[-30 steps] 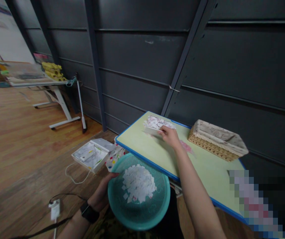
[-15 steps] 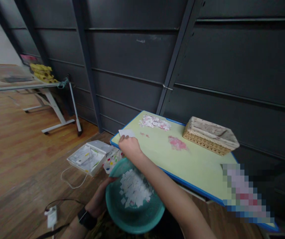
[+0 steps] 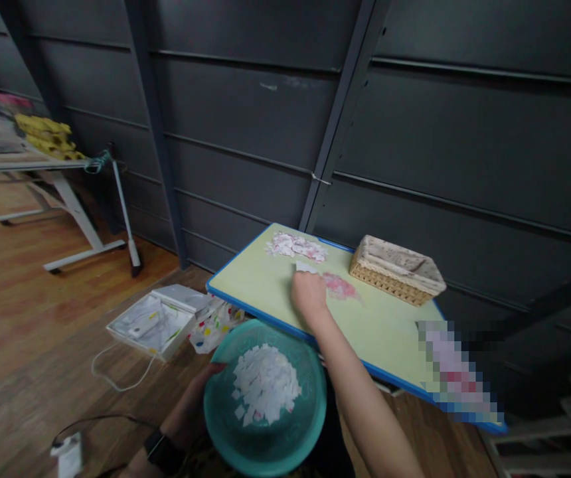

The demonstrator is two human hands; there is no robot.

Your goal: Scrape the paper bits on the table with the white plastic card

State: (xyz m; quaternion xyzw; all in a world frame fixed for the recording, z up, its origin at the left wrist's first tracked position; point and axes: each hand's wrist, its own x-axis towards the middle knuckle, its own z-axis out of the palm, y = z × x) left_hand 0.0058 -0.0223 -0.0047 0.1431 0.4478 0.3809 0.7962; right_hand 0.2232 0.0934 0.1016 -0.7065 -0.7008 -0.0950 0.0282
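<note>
My left hand [image 3: 200, 393] grips the left rim of a green plastic colander [image 3: 310, 431], its fingers partly hidden behind the wall. Inside the colander lies a heap of small white paper pieces [image 3: 268, 382]. Over the pale yellow table [image 3: 250, 282], my right hand [image 3: 309, 295] is closed on a white card [image 3: 305, 267], whose far edge shows beyond the knuckles. Just right of that hand is a pink powdery patch [image 3: 339, 286] on the tabletop. Farther back, a pile of white and pinkish paper pieces [image 3: 295, 245] lies near the table's far left corner.
A lined wicker basket [image 3: 398, 269] stands at the table's back edge, against a dark metal wall [image 3: 245, 106]. A pixelated patch covers the table's right end. On the floor at left are an open white box [image 3: 153, 325], a spotted plastic bag [image 3: 216, 324] and a power strip [image 3: 69, 455].
My right hand has moved with the card from the table's left edge inward to the right, beside the pink patch. The view has turned slightly right. The left hand still holds the colander.
</note>
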